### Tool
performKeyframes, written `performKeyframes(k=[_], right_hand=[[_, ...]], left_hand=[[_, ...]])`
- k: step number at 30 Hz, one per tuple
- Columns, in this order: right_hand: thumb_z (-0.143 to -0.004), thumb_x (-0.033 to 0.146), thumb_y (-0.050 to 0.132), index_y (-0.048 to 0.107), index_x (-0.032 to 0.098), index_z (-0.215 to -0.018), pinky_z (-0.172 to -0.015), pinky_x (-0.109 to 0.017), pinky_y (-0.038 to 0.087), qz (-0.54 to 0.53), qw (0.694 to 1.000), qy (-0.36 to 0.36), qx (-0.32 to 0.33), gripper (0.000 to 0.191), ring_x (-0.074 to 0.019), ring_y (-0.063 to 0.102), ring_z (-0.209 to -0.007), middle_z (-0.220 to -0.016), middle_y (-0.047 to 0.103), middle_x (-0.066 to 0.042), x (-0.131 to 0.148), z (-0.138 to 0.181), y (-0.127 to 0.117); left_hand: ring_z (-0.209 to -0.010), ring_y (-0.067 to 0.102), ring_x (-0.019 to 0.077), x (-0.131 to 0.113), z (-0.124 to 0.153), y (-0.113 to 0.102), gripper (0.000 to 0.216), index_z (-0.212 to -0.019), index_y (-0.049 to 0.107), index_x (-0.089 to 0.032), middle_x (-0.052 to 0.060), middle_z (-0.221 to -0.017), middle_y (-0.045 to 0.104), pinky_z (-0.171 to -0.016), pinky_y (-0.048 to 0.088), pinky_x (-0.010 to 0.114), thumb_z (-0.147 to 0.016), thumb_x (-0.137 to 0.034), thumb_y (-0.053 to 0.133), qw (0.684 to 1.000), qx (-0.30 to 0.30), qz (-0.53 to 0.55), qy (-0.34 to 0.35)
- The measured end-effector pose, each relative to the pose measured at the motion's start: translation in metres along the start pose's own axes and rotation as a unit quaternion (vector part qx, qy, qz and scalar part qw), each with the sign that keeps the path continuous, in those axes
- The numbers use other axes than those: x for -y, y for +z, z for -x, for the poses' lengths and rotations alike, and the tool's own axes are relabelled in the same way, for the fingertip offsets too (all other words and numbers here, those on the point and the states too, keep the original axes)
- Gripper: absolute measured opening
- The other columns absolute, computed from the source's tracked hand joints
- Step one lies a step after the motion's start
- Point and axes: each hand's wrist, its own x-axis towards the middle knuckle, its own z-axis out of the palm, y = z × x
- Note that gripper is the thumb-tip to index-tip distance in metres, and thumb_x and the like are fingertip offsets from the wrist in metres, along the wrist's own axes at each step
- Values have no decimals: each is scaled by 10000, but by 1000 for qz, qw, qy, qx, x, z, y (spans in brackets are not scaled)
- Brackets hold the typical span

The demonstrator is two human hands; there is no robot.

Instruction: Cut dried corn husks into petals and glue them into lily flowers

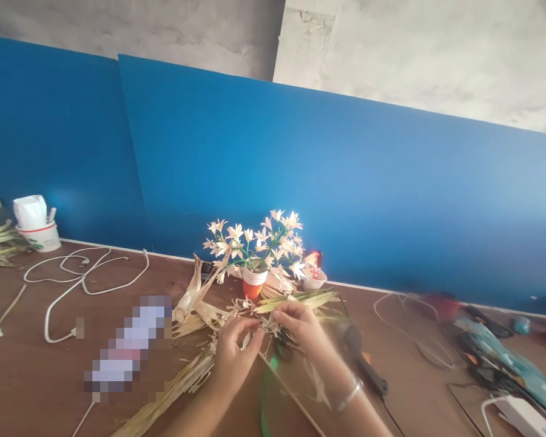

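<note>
Head view: left hand (239, 349) and right hand (299, 328) are flanking a pale flower-like piece (272, 326), their fingertips meeting its edges (whether either is pinching it cannot be told). Behind, an orange cup (252, 290) is holding pale blossoms (273, 243). Far left, a white tub (43, 238) is bearing green print, too small for reading.

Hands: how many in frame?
2: left hand and right hand, close together, nearer the camera than the red cup of pale flowers.
</note>
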Motion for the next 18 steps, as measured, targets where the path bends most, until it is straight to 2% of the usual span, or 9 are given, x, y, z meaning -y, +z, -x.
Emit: performKeyframes(k=[3,9,12,18], right_hand=[[-659,414,742,642,145,-650,-552,-241,329,26,999,-10,34,287,-99,439,-557,-577,551,31,1,-5,-4],[-692,384,718,649,145,-667,-568,-244,345,68,996,-34,47,249,-101,451,-568,-588,549,36,1,-12,-3],[-705,379,708,660,142,-678,-579,-245,361,82,994,-45,52,244,-104,464,-576,-602,567,31,4,-11,-1],[-728,345,668,671,149,-683,-585,-247,378,137,986,-64,67,202,-116,483,-586,-616,589,20,8,-11,0]], left_hand=[[-783,642,211,-2,-3,-2,165,-805,720,-202,47,-803,692,-732,510,326,-790,-315,601,996,44,54,-49],[-679,613,197,0,-5,-2,135,-682,733,-201,27,-648,653,-683,490,315,-737,-274,635,997,69,21,-26],[-693,615,200,0,-5,-2,155,-708,750,-202,33,-658,667,-693,486,319,-750,-277,620,996,84,22,-24],[-700,621,201,-1,-6,-4,171,-718,763,-198,38,-682,683,-630,504,291,-746,-305,632,985,131,62,-89]])
